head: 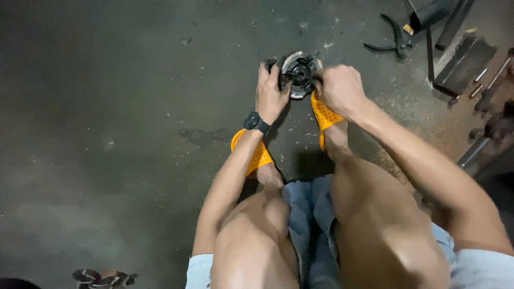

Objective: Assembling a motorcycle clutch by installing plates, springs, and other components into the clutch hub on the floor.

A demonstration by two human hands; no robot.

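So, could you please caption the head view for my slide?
Squatting in orange sandals, a person grips a round metal machine part on the concrete floor with left hand and right hand.

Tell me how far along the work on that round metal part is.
Done: the round metal part sits on the concrete floor between the orange sandals, with pliers and other tools laid out to the right. In hand: the left hand grips its left edge and the right hand its right edge. Left: the part remains in one piece; no loose pieces can be made out beside it.
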